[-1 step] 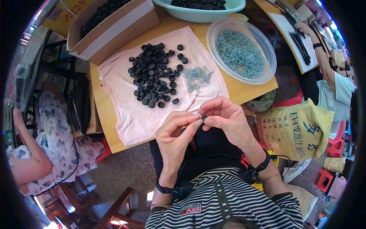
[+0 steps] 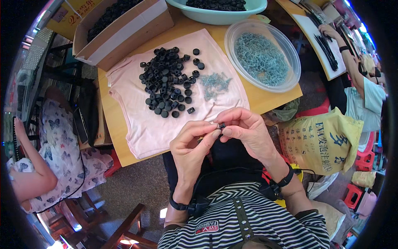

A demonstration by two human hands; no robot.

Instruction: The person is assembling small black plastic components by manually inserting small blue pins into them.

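Observation:
Just off the table's near edge, my left hand (image 2: 192,143) and my right hand (image 2: 245,132) meet at their fingertips, both closed in a pinch. Between my right thumb and fingers is a small black plastic cap (image 2: 222,125). My left thumb and forefinger pinch a small silvery piece against it; its shape is mostly hidden. Beyond my hands a heap of black plastic caps (image 2: 166,79) lies on a pink cloth (image 2: 141,133), some round side up, others showing their hollow side. To its right sits a small pile of silvery screws (image 2: 214,85).
A clear round tub (image 2: 296,62) of screws stands at the table's right. At the back are a cardboard box (image 2: 128,37) and a pale green basin (image 2: 219,15), both holding black parts. A yellow sack (image 2: 319,141) stands right. Other people sit left and right.
The black cap between my fingertips is turned slightly, and my left hand has shifted a touch to the right. Everything on the table stays put.

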